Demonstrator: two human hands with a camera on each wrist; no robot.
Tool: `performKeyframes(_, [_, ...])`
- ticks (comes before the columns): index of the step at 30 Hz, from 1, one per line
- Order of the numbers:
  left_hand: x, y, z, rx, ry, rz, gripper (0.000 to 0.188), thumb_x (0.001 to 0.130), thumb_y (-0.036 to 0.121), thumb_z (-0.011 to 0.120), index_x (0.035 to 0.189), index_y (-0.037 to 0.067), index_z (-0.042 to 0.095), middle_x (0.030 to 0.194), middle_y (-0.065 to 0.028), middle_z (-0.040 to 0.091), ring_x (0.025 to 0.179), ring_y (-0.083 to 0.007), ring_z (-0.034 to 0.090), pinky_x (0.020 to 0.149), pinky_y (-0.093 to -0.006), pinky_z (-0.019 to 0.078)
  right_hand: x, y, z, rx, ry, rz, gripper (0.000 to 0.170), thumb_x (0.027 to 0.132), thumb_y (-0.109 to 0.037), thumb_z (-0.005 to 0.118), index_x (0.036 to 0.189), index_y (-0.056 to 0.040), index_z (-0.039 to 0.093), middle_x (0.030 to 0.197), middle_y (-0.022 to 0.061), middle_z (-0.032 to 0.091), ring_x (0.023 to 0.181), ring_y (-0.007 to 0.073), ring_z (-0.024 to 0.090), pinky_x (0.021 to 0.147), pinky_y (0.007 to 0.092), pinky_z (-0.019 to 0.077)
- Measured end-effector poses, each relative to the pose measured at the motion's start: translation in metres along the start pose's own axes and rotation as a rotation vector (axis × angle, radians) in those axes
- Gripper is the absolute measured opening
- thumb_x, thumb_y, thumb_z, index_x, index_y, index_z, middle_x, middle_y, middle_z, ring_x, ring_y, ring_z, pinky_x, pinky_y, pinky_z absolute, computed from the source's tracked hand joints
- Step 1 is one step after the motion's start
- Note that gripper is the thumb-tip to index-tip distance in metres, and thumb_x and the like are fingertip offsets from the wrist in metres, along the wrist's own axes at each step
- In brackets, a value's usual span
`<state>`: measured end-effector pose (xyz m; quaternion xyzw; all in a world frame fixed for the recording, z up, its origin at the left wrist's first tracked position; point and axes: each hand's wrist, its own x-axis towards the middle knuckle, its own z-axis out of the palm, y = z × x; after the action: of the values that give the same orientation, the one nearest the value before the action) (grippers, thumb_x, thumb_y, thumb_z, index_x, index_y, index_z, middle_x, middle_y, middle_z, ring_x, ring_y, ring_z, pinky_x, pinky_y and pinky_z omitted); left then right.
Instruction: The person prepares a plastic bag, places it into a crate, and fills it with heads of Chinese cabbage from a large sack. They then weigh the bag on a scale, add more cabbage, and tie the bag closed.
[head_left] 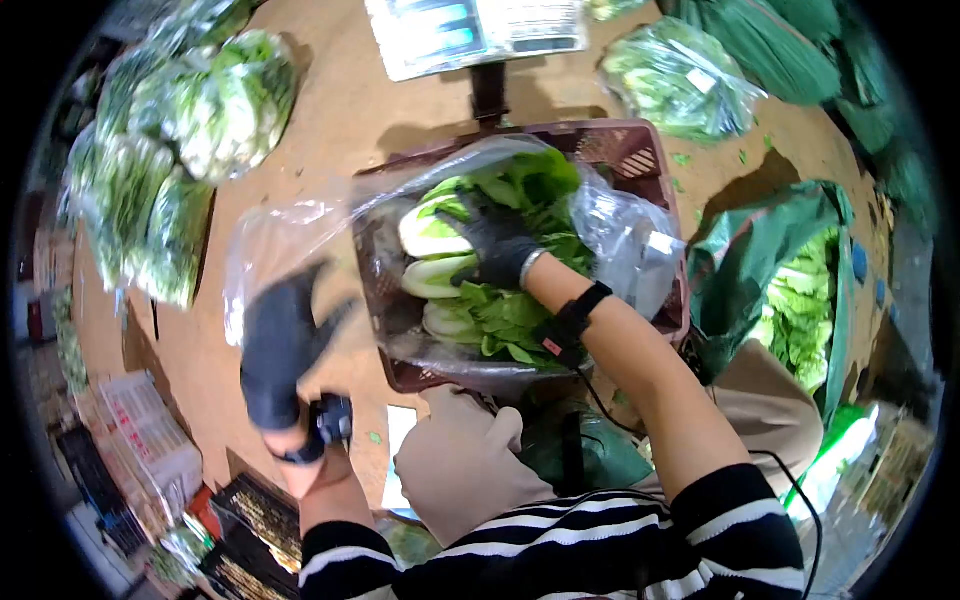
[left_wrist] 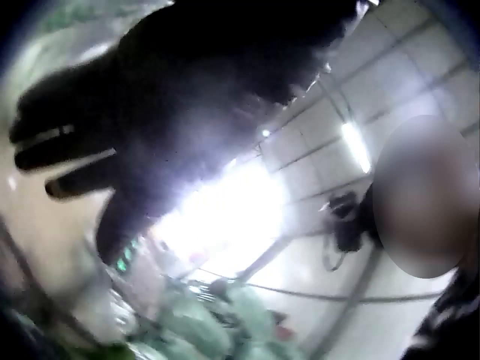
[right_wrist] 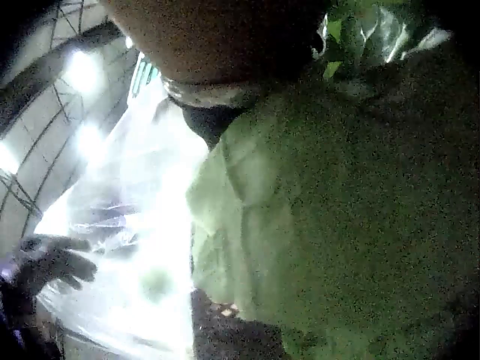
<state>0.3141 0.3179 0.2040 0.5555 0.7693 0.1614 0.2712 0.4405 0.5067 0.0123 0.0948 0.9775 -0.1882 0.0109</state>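
While the left hand (head_left: 280,345), blurred, hangs open beside the loose clear bag (head_left: 290,230), fingers apart and holding nothing, the right hand (head_left: 497,242) rests spread on the leafy heads (head_left: 435,275) inside the crate (head_left: 655,150). From where I stand, the bagging looks partway along: heads lie with plastic around them, but the mouth isn't closed. I count three pale stalk ends, one crate, one packed bag (head_left: 675,80) at upper right and one open green sack (head_left: 740,260); at left, packed bags (head_left: 235,110) overlap, at least two.
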Motion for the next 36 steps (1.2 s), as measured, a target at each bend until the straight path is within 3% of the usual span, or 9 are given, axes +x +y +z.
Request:
performKeyframes(4, [0.093,0.017,0.098,-0.395,0.169,0.261,0.043,0.073,0.017,0.059,0.111,0.003,0.047,0.110,-0.0168,0.050,0.101,-0.0290,0.048,0.085,-0.0318,0.0374,-0.012,0.003,-0.002,0.668,0.430,-0.224,0.049,0.067,-0.023,0.059,0.113,-0.0098,0.045,0.117,0.0189,0.041,0.113,0.0355,0.033,0.096,0.0411,0.0244])
performKeyframes(6, [0.141,-0.029,0.153,-0.186,0.215,0.375,0.065,0.069,0.036,0.061,0.123,0.010,0.036,0.126,-0.0205,0.031,0.117,-0.0361,0.028,0.096,-0.0389,0.0235,-0.037,0.019,-0.007,0.192,0.520,-0.318,0.030,0.064,-0.015,0.059,0.091,-0.0046,0.052,0.098,0.0191,0.050,0.097,0.0362,0.044,0.085,0.0422,0.0345])
performKeyframes(11, [0.152,-0.034,0.194,0.297,0.077,0.405,0.079,0.063,0.058,0.054,0.128,0.020,0.030,0.135,-0.0163,0.014,0.124,-0.0367,0.005,0.095,-0.0560,0.0022,-0.110,0.084,-0.005,0.165,0.281,0.281,0.037,0.063,-0.012,0.056,0.097,-0.0010,0.047,0.082,0.0217,0.050,0.081,0.0365,0.048,0.074,0.0414,0.0383])
performKeyframes(13, [0.151,-0.037,0.197,0.337,0.060,0.399,0.079,0.063,0.058,0.054,0.128,0.020,0.030,0.135,-0.0151,0.014,0.124,-0.0365,0.005,0.095,-0.0554,0.0019,-0.119,0.111,-0.011,-0.627,0.064,0.369,0.033,0.076,-0.018,0.045,0.104,-0.0011,0.050,0.097,0.0194,0.054,0.089,0.0302,0.052,0.079,0.0395,0.0385])
performKeyframes(14, [0.150,-0.037,0.198,0.378,0.052,0.384,0.079,0.063,0.058,0.054,0.128,0.020,0.030,0.135,-0.0140,0.015,0.125,-0.0364,0.005,0.096,-0.0548,0.0016,-0.120,0.147,-0.010,-0.578,0.477,0.270,0.030,0.081,-0.019,0.039,0.104,-0.0033,0.051,0.096,0.0184,0.055,0.089,0.0275,0.053,0.081,0.0356,0.0383])
performKeyframes(15, [0.146,-0.032,0.192,0.392,0.055,0.359,0.076,0.064,0.056,0.055,0.127,0.020,0.031,0.134,-0.0139,0.018,0.123,-0.0371,0.010,0.095,-0.0547,0.0024,-0.111,0.154,-0.070,-0.186,-0.070,0.483,0.032,0.082,-0.022,0.037,0.105,-0.0045,0.051,0.096,0.0164,0.055,0.090,0.0268,0.052,0.082,0.0336,0.0381])
performKeyframes(16, [0.146,-0.032,0.193,0.388,0.053,0.367,0.076,0.064,0.056,0.055,0.127,0.020,0.031,0.134,-0.0139,0.018,0.123,-0.0371,0.010,0.095,-0.0547,0.0024,-0.131,0.175,-0.093,0.062,0.199,0.384,0.031,0.081,-0.023,0.039,0.105,-0.0076,0.052,0.097,0.0146,0.056,0.089,0.0279,0.052,0.081,0.0347,0.0384])
performKeyframes(26, [0.166,-0.032,0.198,0.462,0.111,0.270,0.057,0.071,0.035,0.054,0.123,0.020,0.037,0.124,-0.0157,0.036,0.116,-0.0371,0.028,0.094,-0.0557,0.0095,-0.138,0.121,-0.175,-0.667,-0.148,0.411,0.033,0.077,-0.029,0.050,0.102,-0.0080,0.053,0.097,0.0119,0.055,0.086,0.0227,0.054,0.078,0.0303,0.0414])
performKeyframes(36, [0.170,-0.016,0.194,0.537,0.006,0.170,0.063,0.072,0.038,0.054,0.127,0.019,0.031,0.123,-0.0226,0.034,0.115,-0.0394,0.028,0.096,-0.0475,0.0176,-0.130,0.153,-0.203,0.491,-0.145,-0.585,0.047,0.081,-0.018,0.051,0.122,-0.0013,0.035,0.114,0.0099,0.050,0.102,0.0150,0.047,0.089,0.0290,0.0368])
